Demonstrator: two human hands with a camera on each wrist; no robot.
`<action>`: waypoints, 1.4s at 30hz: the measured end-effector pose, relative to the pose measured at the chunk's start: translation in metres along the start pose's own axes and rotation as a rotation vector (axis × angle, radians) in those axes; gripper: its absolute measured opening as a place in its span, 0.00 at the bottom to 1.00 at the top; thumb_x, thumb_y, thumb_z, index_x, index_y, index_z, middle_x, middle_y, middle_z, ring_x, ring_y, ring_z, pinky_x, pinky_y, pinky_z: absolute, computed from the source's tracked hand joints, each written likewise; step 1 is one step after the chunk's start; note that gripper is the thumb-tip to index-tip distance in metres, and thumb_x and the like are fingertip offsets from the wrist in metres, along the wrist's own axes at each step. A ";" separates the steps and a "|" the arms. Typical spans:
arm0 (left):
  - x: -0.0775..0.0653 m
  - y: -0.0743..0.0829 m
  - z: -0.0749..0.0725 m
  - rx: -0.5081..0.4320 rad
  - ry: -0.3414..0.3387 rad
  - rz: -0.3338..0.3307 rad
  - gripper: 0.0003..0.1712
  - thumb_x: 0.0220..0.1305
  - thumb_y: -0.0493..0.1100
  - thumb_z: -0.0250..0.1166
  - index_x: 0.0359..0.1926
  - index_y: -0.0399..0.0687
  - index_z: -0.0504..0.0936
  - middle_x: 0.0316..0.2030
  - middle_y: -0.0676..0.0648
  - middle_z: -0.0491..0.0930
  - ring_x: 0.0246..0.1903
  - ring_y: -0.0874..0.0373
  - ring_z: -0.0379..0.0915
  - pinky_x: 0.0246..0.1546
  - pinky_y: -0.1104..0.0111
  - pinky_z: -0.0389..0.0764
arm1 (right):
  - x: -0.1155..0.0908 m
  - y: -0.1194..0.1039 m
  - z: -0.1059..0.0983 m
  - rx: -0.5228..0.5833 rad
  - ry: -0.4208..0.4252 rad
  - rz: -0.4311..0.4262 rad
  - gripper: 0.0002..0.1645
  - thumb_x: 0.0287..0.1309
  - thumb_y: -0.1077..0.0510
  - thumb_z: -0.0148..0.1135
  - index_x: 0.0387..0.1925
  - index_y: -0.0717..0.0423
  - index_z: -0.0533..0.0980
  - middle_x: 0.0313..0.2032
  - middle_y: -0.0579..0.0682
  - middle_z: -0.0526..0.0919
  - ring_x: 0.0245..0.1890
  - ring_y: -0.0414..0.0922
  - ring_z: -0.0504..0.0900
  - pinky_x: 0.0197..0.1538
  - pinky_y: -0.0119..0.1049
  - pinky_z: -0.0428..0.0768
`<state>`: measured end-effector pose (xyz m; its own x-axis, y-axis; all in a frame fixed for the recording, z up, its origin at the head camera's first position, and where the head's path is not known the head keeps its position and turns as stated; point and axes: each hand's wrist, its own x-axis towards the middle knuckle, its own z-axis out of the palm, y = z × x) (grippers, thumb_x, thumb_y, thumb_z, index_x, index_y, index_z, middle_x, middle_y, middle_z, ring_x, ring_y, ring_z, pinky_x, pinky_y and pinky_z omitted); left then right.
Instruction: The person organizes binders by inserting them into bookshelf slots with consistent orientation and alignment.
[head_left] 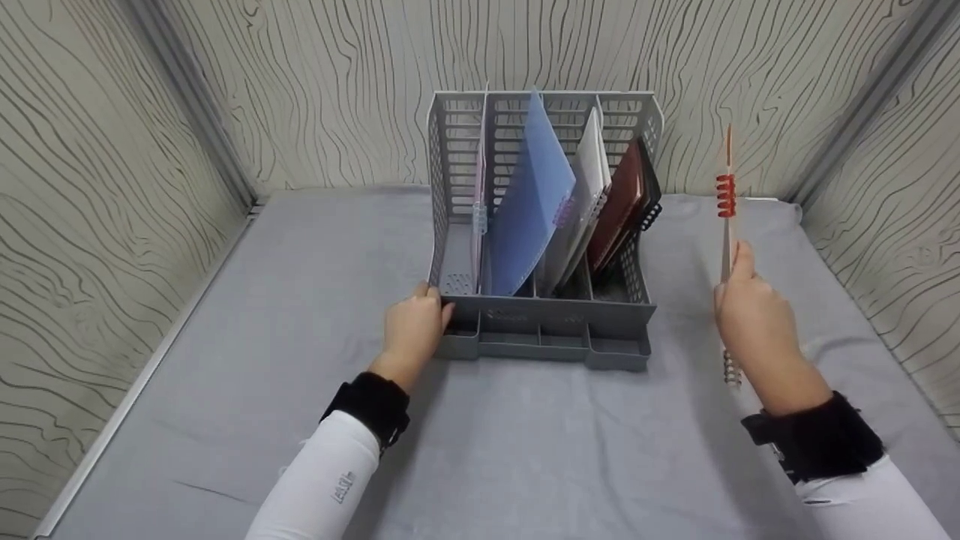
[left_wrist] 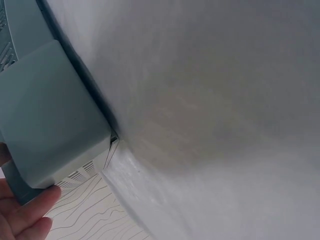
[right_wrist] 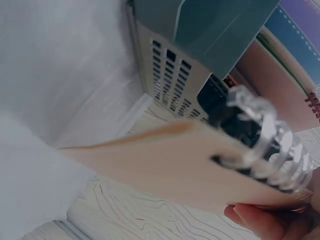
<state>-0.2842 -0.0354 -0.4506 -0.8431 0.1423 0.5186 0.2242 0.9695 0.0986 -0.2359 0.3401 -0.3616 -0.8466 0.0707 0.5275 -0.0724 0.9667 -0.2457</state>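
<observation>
A grey desk file organizer (head_left: 551, 309) stands on the cloth-covered table. My left hand (head_left: 415, 322) grips its front left corner, thumb on the front panel; the left wrist view shows fingertips (left_wrist: 35, 207) at the organizer's corner. Off to the organizer's right, my right hand (head_left: 757, 319) holds a ring-bound notebook upright, seen edge-on, with red rings (head_left: 726, 196) high up and pale rings lower down. The right wrist view shows the notebook's cream face (right_wrist: 165, 165) and clear rings (right_wrist: 275, 137). Inside the organizer lean a blue notebook (head_left: 525, 202), white notebooks (head_left: 586, 191), and dark red (head_left: 619, 202) and black ones (head_left: 651, 180).
A thin pinkish notebook (head_left: 478, 202) stands in the organizer's left part. Small open compartments (head_left: 562, 341) run along its front. Wood-patterned panels (head_left: 337, 90) rise behind and at both sides of the grey cloth (head_left: 315, 255).
</observation>
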 end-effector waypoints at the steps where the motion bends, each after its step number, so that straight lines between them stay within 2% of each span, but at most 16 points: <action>1: 0.000 0.000 0.000 0.000 -0.001 0.001 0.18 0.50 0.52 0.59 0.24 0.39 0.74 0.29 0.45 0.75 0.15 0.52 0.72 0.12 0.61 0.70 | 0.000 -0.002 0.000 0.011 0.012 0.000 0.28 0.51 0.65 0.42 0.55 0.71 0.54 0.17 0.71 0.69 0.12 0.64 0.68 0.12 0.54 0.61; 13: 0.000 0.001 0.000 0.001 -0.007 -0.002 0.19 0.50 0.52 0.59 0.25 0.39 0.74 0.28 0.45 0.74 0.15 0.52 0.72 0.13 0.60 0.71 | -0.008 -0.020 -0.011 0.087 0.035 -0.028 0.30 0.48 0.67 0.44 0.55 0.72 0.54 0.11 0.64 0.66 0.08 0.57 0.64 0.11 0.49 0.59; 19: 0.000 0.002 0.000 0.008 -0.019 -0.001 0.19 0.51 0.53 0.59 0.25 0.38 0.74 0.34 0.44 0.76 0.15 0.53 0.72 0.13 0.62 0.71 | -0.010 -0.028 -0.017 0.094 0.058 -0.037 0.28 0.49 0.66 0.42 0.54 0.72 0.56 0.08 0.60 0.63 0.06 0.52 0.61 0.08 0.45 0.57; 28: 0.000 0.000 0.001 -0.011 -0.031 -0.007 0.19 0.51 0.53 0.58 0.27 0.38 0.75 0.36 0.43 0.76 0.17 0.52 0.73 0.14 0.61 0.72 | -0.014 -0.038 -0.028 0.118 0.072 -0.039 0.26 0.51 0.65 0.41 0.54 0.71 0.56 0.09 0.60 0.63 0.07 0.52 0.61 0.08 0.45 0.57; 42: 0.000 0.000 -0.002 -0.019 -0.020 0.003 0.19 0.52 0.52 0.58 0.29 0.37 0.75 0.37 0.42 0.76 0.16 0.51 0.73 0.13 0.61 0.72 | -0.027 -0.059 -0.052 0.149 0.115 -0.119 0.24 0.52 0.64 0.41 0.51 0.74 0.57 0.09 0.59 0.63 0.07 0.54 0.63 0.08 0.47 0.61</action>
<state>-0.2832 -0.0363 -0.4495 -0.8520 0.1488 0.5020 0.2353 0.9653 0.1132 -0.1816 0.2936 -0.3192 -0.7624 -0.0062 0.6471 -0.2528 0.9233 -0.2890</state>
